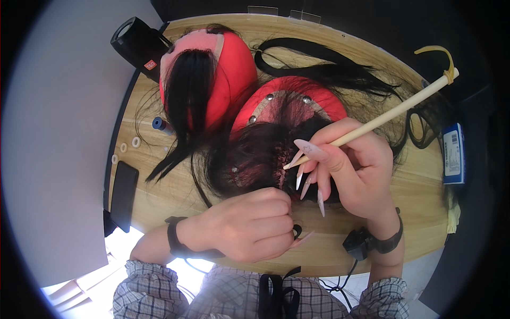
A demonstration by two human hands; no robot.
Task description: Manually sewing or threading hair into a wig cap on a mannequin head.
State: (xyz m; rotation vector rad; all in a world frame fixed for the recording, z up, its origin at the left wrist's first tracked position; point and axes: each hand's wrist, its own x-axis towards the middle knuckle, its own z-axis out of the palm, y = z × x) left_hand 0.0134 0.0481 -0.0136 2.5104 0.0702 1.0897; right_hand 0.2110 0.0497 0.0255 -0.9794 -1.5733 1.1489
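Note:
A red head form (324,98) stands in front of me, with a net wig cap pinned on it by several round silver pins. Black hair (228,154) spreads over the cap, parted along a line where pinkish base shows. My right hand (353,170) pinches a long pale wooden stick-handled tool (393,112), its tip at the parting; a yellow band is tied near the stick's far end. Below the cap's near edge, my left hand (241,226) is closed in a fist. A small loop of black hair (297,231) pokes out between its fingers.
A second red head form (236,74) with black hair stands at the far left, near a black cylindrical speaker (141,45). A hair bundle (329,61) lies behind. Around them are a blue spool (159,124), white rings (136,142), a phone (124,194) and a blue-white box (453,154).

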